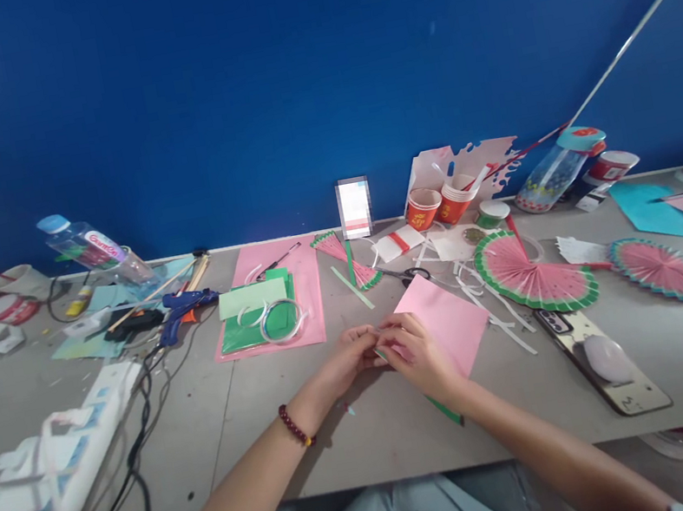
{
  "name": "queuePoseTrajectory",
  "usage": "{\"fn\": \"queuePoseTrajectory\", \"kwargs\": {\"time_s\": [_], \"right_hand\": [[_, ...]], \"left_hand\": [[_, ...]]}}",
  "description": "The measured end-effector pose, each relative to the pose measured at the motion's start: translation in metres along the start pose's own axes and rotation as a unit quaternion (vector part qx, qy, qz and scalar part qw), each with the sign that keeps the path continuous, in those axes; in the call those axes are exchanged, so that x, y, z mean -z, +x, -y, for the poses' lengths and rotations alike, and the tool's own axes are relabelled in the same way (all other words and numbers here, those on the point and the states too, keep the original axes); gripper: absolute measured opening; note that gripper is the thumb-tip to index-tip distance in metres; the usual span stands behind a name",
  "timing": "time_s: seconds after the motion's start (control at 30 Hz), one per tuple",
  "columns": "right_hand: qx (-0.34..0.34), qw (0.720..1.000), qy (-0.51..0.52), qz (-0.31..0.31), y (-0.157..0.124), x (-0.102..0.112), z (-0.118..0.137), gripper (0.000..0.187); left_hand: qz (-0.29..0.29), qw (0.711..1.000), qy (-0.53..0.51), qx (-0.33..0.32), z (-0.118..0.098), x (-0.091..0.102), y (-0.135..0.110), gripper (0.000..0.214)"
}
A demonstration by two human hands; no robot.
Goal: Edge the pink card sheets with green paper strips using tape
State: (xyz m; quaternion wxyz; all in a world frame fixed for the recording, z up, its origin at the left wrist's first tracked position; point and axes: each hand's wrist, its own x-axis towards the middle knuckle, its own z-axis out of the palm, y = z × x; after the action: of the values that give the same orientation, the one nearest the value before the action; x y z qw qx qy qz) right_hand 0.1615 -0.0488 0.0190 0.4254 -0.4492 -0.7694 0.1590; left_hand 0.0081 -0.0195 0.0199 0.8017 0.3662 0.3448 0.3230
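My left hand (357, 351) and my right hand (412, 350) meet above the front middle of the table, fingertips pinched together. Between them a small green edge of a paper strip (381, 355) shows; the fingers hide most of it. Another green piece (445, 410) pokes out below my right wrist, and I cannot tell whether it is the same strip. Behind my right hand lies a pink paper sheet (455, 319), partly covered by that hand. Beyond it are black-handled scissors (415, 275) and a narrow pleated pink-and-green paper piece (352, 261).
To the left are a blue glue gun (183, 311), a white power strip (100, 439) with cables and a bottle (92, 245). Green packs (250, 335) lie on pink paper. Rightward are a watermelon-patterned paper fan (533, 274), paper strips (502, 320), red cups (424, 209) and a phone (630, 390).
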Motion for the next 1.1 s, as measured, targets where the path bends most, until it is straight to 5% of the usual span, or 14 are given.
{"fn": "queuePoseTrajectory", "kwargs": {"time_s": [0.47,0.73,1.1], "right_hand": [[-0.075,0.993,0.093,-0.004,0.0008,0.0018,0.0011,0.011],[-0.123,0.991,0.047,-0.015,0.0021,0.0049,0.0032,0.008],[-0.133,0.989,0.036,-0.049,0.0019,0.0064,-0.0037,0.008]], "left_hand": [[0.000,1.000,-0.010,-0.007,-0.0010,-0.0014,0.0017,0.026],[0.004,0.999,-0.028,-0.027,0.0038,-0.0004,0.0031,0.026],[-0.128,0.973,0.144,-0.124,0.0010,-0.0089,0.0006,0.023]]}}
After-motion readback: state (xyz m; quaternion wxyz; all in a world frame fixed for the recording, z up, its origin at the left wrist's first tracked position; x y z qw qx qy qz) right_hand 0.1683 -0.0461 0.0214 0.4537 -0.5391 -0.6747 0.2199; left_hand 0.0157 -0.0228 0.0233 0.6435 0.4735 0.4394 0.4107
